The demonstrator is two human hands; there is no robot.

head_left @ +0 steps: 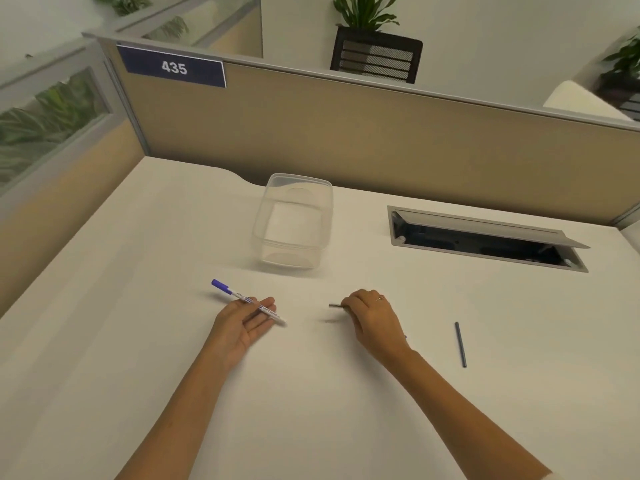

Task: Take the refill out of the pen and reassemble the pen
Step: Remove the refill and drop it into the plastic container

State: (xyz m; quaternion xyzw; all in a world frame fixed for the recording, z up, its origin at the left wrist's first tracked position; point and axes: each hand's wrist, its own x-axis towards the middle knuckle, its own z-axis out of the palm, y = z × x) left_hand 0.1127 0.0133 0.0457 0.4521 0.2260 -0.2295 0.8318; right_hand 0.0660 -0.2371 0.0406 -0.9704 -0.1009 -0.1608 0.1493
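Observation:
A white pen with a blue cap lies across the fingers of my left hand, which is palm up and loosely spread on the desk, cap end pointing far left. My right hand hovers just above the desk with its fingers closed on a thin grey refill; the refill's tip sticks out to the left and another bit shows behind the wrist. A second dark thin rod lies alone on the desk to the right of my right hand.
A clear plastic container stands on the white desk beyond my hands. An open cable hatch is set in the desk at the back right. A beige partition closes off the far edge.

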